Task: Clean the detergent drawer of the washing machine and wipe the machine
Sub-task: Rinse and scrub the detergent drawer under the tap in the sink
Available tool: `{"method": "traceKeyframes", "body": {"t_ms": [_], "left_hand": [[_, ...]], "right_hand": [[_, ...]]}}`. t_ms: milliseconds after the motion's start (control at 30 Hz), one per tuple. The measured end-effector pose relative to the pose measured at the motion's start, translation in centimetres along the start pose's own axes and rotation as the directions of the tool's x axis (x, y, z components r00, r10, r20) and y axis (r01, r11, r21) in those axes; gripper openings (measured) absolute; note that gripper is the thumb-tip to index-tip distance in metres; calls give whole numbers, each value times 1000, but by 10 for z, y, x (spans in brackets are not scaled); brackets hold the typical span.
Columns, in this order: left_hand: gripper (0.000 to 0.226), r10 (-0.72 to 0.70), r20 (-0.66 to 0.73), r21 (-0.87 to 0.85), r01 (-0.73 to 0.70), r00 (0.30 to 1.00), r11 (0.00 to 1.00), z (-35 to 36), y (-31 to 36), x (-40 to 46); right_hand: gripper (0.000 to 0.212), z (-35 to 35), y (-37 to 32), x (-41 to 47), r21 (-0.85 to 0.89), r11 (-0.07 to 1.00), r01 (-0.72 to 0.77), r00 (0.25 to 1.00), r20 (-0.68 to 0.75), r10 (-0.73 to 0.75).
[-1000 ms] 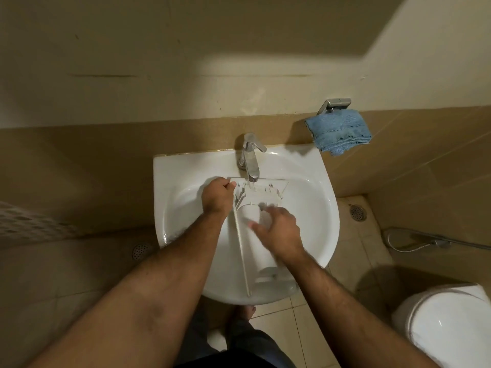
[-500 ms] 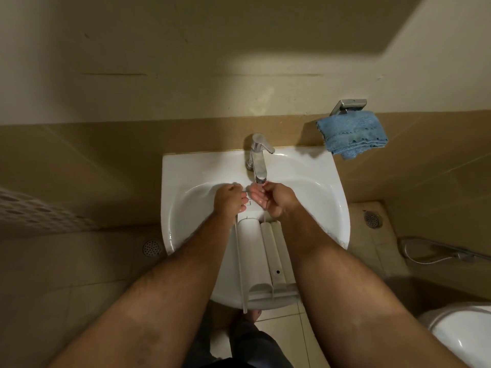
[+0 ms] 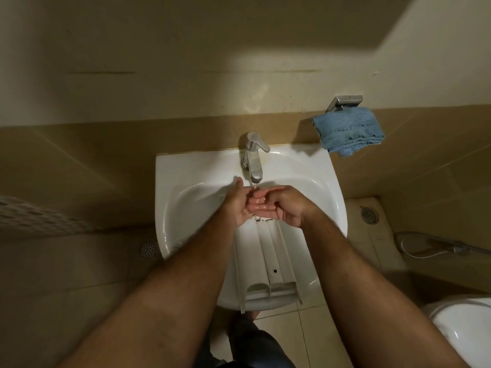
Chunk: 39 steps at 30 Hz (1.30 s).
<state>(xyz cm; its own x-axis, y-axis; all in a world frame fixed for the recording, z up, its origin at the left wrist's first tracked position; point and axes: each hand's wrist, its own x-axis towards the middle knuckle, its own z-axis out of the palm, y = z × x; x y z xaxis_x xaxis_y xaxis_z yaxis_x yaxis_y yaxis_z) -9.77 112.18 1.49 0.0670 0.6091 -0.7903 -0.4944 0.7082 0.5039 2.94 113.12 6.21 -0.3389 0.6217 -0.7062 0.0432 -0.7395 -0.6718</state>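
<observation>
Blue towel (image 3: 348,132) hangs right of tap (image 3: 253,160).

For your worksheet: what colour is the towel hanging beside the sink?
Blue towel, head view.
</observation>
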Motion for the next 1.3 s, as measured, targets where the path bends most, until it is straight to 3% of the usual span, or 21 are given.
{"method": "traceKeyframes", "body": {"t_ms": [100, 167, 233, 300, 333, 400, 467, 567, 633, 767, 900, 967, 1033, 1167, 1300], "left_hand": [[30, 22, -70, 21, -21, 997, 1000, 12, -5, 2], [25, 155, -196, 200, -116, 968, 973, 12, -6, 11], [35, 379, -233, 547, -202, 895, 812, 9, -5, 21], [38, 557, -151, 847, -184, 817, 499, 12, -3, 22], [37, 605, -112, 919, -149, 788, 364, 16, -3, 18], [39, 663, -71, 968, -109, 746, 226, 17, -3, 10], [40, 716, -16, 990, -87, 698, 107, 6, -8, 5], [35, 729, 229, 972, -116, 646, -202, -20, -26, 6], [42, 704, 352, 933, -170, 616, -317, -32, -41, 5], [69, 587, 451, 892, -327, 672, -311, -49, -53, 5], [75, 419, 585, 800, -407, 695, -441, -79, -53, 4], [75, 422, 575, 797, -363, 701, -483, -82, -52, 1], [75, 458, 515, 834, -300, 724, -463, -74, -54, -5], [59, 566, 359, 911, -146, 742, -385, -54, -64, -10], [47, 607, 332, 917, -96, 723, -387, -49, -54, -2]], "right_hand": [[29, -12, 0, 0, 19, 993, 121, 959, -260, -112], [25, -14, 1, 1, 21, 979, 204, 915, -360, -183], [20, -13, 6, 4, -12, 976, 216, 896, -395, -203], [18, -15, 16, 16, -262, 947, 186, 848, -444, -290], [19, -16, 22, 22, -504, 850, 154, 810, -428, -401], [23, -15, 40, 24, -887, 450, 105, 784, -204, -586], [45, -12, 66, 23, -982, 157, 103, 846, 3, -534], [66, -12, 91, 22, -998, 26, 50, 906, 34, -422], [67, -12, 95, 26, -1000, 13, -3, 903, -8, -429], [63, -1, 91, 33, -997, 43, -64, 885, -77, -459], [59, 0, 86, 36, -978, -71, 196, 832, 204, -516], [57, -12, 81, 39, -956, -128, 265, 804, 292, -518], [58, -23, 80, 37, -966, -145, 215, 832, 259, -490], [60, 3, 90, 37, -996, -9, 94, 834, 84, -546], [57, 4, 85, 42, -955, -38, 293, 806, 268, -528]]}}
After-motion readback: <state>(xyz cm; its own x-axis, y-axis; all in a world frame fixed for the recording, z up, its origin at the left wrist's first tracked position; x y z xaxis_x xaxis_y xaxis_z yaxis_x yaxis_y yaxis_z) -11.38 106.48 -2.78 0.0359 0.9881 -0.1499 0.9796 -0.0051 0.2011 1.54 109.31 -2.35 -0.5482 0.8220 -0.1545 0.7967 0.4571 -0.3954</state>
